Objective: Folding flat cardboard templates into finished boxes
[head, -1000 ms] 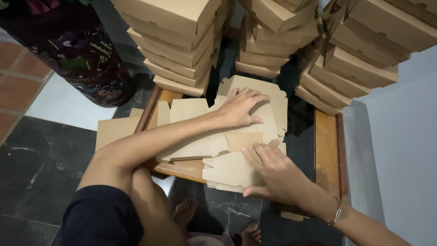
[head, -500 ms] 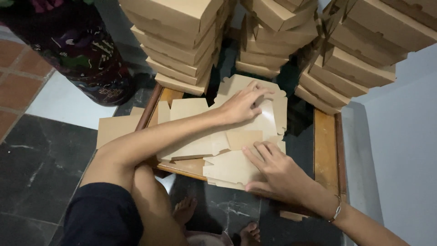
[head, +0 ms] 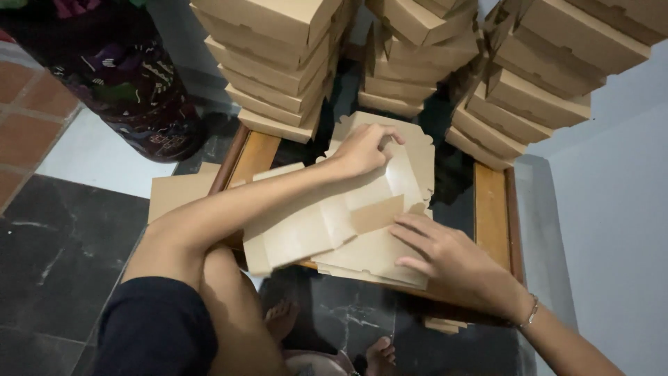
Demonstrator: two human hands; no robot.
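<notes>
Stacked folded boxes (head: 278,63) wall off the table's (head: 495,209) far edge; its right strip lies open.

Looks like a home floor turned box-folding corner: dark marbled tiles (head: 62,244) beside terracotta ones (head: 28,132), bare feet (head: 282,317) under a low wooden table (head: 492,209), tall stacks of folded brown cardboard boxes (head: 278,63) against a pale wall (head: 612,209), flat blanks (head: 334,223) piled on top.
</notes>
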